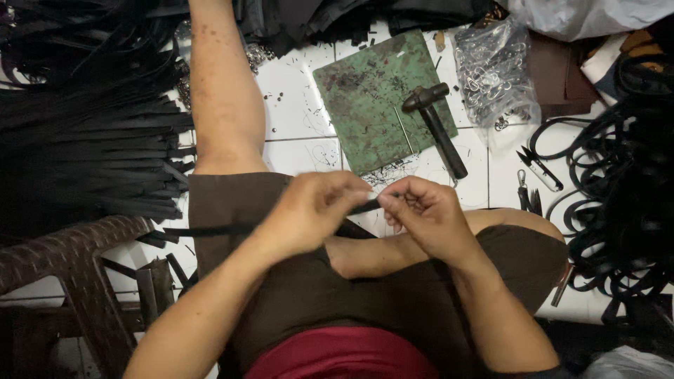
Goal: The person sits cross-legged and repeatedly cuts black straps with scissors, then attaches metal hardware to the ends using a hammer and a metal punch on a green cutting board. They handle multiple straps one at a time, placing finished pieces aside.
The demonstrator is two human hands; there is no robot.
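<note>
Both hands pinch black strap, end hidden

Narrow black flat strap, approx. horizontal across the near lap, its right end pinched up betw. both hands at centre; the left part trails off left.

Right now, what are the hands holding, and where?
Both hands pinch one end of a thin black strap: left hand and right hand fingertips meet there.
</note>
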